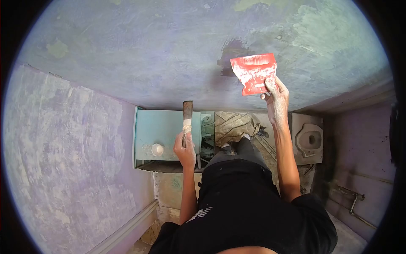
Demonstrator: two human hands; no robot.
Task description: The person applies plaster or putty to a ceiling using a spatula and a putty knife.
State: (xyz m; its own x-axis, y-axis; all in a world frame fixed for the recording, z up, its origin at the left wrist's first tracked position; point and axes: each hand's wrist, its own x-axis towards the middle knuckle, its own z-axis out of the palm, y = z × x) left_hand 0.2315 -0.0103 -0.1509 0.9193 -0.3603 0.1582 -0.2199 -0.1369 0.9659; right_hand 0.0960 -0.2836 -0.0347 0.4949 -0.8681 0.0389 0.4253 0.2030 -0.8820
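Observation:
My right hand (277, 99), dusted with white, grips a red plastic spreader (247, 74) smeared with white filler. The spreader is up against the blue-grey wall (169, 55), overlapping a darker patch (228, 51) there. Lower and to the left, my left hand (185, 149) is closed round the handle of a putty knife (187, 111). Its dark blade points up toward the wall, and a pale wrapping or lump of filler sits at the blade's base.
A turquoise cabinet (146, 127) stands below my left hand, with a small white cup (157, 149) on it. Crumpled tan cloth (234, 125) lies by my feet. To the right is a dusty squat toilet (302, 139); metal pipes (353, 197) run along the right wall.

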